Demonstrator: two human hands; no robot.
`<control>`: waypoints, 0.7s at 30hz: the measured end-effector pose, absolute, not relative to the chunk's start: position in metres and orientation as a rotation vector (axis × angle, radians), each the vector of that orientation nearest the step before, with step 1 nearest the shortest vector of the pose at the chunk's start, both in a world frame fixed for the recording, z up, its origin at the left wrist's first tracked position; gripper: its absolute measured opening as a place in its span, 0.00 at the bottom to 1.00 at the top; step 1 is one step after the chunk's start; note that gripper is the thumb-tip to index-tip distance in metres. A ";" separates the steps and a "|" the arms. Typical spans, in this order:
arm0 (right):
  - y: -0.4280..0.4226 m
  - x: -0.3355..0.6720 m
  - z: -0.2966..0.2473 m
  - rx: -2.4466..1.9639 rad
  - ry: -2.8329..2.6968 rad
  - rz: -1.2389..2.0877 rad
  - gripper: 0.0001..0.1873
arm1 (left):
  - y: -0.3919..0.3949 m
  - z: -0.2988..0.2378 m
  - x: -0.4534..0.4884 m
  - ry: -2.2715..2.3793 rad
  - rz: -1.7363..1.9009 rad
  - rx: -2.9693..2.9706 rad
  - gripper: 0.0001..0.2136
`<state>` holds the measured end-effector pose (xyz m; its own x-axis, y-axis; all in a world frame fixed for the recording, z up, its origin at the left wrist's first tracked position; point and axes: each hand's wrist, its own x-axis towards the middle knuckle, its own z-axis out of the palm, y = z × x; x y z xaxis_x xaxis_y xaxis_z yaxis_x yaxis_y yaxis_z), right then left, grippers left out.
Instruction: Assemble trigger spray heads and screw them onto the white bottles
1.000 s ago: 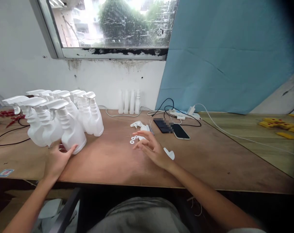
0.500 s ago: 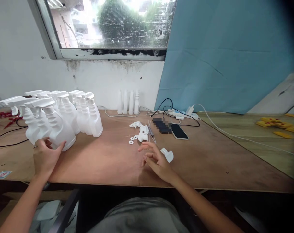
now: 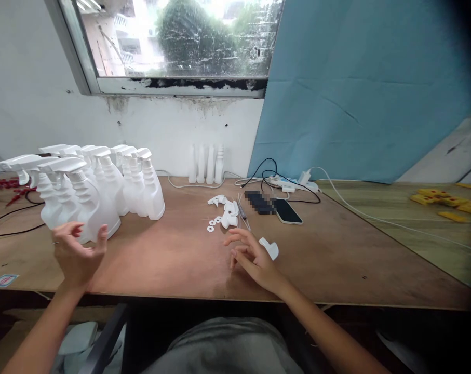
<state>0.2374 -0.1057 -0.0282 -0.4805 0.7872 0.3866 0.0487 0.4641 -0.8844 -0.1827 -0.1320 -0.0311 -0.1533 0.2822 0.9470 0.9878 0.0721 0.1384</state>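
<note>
Nearest, the left hand (image 3: 77, 252) hovers over the desk (image 3: 169, 259) edge. Its grip is spread apart and empty, just short of the front spray bottle (image 3: 98, 213) in a white cluster. The right hand (image 3: 254, 258) rests on the desk with its grip loosely curled but apart, holding nothing, just beside a white trigger piece (image 3: 269, 248). Beyond lie washers (image 3: 214, 224), loose spray heads (image 3: 226, 210) and a phone (image 3: 288, 211). Small bottles (image 3: 206, 163) stand against the wall.

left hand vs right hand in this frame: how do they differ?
Left hand is raised, fingers spread, just short of the front spray bottle; right hand lies low over the table, fingers loosely curled. Left is nearest that bottle; right is beside a loose white trigger piece. Both are open and hold nothing.
</note>
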 end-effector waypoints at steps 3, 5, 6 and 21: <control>-0.104 0.240 -0.027 -0.721 -1.822 1.086 0.15 | -0.121 -0.022 -0.140 -1.291 -1.055 -1.668 0.16; -0.104 0.240 -0.029 -0.735 -1.833 1.081 0.15 | -0.105 -0.017 -0.107 -1.214 -0.979 -1.898 0.11; -0.104 0.241 -0.030 -0.744 -1.861 1.066 0.14 | -0.095 -0.015 -0.092 -1.205 -0.929 -1.994 0.09; -0.163 0.252 -0.029 -0.627 -2.292 1.076 0.13 | -0.079 -0.013 -0.029 -1.456 -0.986 -2.592 0.07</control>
<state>0.2522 -0.1628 -0.0287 -0.7537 0.6028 0.2618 0.1839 0.5759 -0.7966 -0.0288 -0.0794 -0.0131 0.3699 0.7663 0.5253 0.7724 -0.5679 0.2845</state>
